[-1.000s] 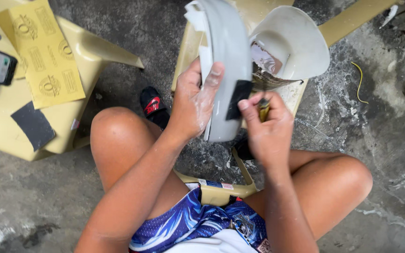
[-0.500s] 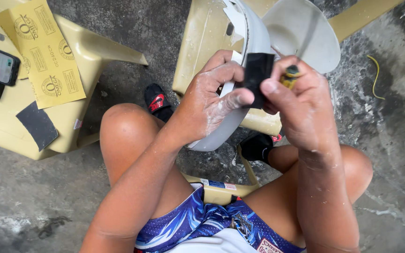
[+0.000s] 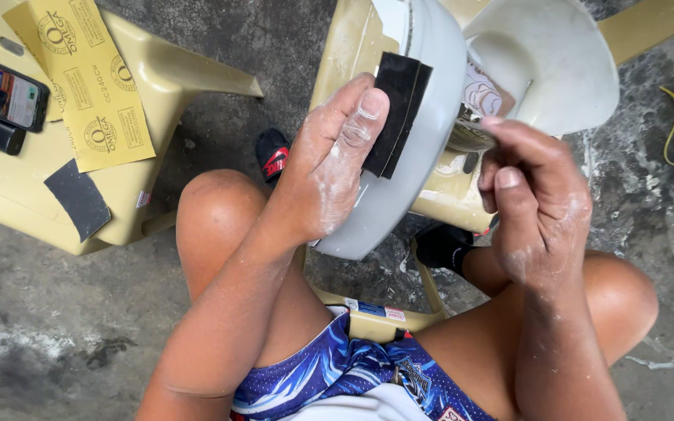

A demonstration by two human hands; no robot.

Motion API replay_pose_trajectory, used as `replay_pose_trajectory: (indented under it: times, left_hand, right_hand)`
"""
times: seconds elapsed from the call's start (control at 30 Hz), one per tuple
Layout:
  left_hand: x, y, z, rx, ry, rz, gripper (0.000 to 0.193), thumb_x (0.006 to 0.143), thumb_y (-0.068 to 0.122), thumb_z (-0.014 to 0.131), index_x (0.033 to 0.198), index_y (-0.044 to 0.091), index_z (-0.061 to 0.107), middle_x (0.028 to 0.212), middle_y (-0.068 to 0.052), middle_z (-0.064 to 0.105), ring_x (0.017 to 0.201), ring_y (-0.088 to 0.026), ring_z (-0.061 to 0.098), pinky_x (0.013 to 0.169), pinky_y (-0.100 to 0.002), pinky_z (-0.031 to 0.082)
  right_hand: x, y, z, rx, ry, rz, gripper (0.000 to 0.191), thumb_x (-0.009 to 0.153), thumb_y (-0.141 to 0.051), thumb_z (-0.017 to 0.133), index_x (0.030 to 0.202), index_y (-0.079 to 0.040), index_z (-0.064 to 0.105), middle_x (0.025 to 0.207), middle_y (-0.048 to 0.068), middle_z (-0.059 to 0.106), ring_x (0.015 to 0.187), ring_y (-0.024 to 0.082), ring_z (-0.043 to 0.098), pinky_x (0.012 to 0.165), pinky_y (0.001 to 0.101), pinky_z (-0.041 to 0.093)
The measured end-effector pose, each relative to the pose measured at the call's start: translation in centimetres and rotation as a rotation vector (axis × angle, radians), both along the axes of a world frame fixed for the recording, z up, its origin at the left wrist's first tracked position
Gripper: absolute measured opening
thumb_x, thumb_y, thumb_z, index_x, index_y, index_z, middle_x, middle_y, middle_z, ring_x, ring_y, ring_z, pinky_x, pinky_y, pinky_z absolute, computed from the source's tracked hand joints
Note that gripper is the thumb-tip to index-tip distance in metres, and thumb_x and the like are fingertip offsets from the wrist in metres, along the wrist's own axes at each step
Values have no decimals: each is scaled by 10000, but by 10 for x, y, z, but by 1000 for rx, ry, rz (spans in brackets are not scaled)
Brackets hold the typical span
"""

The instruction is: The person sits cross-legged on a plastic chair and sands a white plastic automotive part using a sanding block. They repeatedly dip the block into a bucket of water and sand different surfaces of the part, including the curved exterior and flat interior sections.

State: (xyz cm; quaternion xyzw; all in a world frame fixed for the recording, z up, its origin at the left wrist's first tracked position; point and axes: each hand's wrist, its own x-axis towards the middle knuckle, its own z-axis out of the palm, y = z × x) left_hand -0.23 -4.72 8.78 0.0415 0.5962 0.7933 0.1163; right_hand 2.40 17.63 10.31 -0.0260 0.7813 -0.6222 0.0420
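While gripped: one panel (image 3: 423, 148), one sandpaper (image 3: 395, 113).

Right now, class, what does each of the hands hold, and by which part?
Left hand grips the grey curved panel at its edge, pressing folded black sandpaper against it. Right hand: cannot tell.

Blue-and-white patterned shorts (image 3: 337, 374), bare arms, white dust on both hands (image 3: 337, 164).
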Motion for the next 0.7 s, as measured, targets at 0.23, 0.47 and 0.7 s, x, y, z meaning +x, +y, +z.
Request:
replay_pose_trajectory:
  times: [0.23, 0.47, 0.7]
  left_hand:
    - [2, -9, 9, 180, -83, -119, 499, 1205, 466, 492, 1302, -10, 605, 1130, -14, 656, 1031, -55, 576, 984, -234, 513]
    - [1, 8, 17, 139, -248, -215, 476, 1137, 420, 522, 1323, -11, 600, 1123, -12, 636, 1056, -55, 552, 980, -232, 494]
    - [9, 12, 17, 153, -219, -321, 461, 1180, 395, 455, 1259, -23, 632, 1049, -9, 636, 1014, -62, 547, 962, -249, 509]
  right_hand:
    - [-11, -5, 20, 372, 256, 184, 129, 1044, 43, 597, 1133, 6, 683, 986, 126, 685, 856, 148, 663, 729, 291, 532]
    - [-7, 0, 33, 633, 394, 246, 205, 923, 111, 748, 1101, 10, 734, 1000, 145, 660, 877, 204, 677, 746, 288, 538]
    - [-10, 13, 43, 486, 263, 338, 236, 825, 98, 751, 1039, 2, 732, 1029, 122, 637, 874, 196, 666, 718, 272, 532]
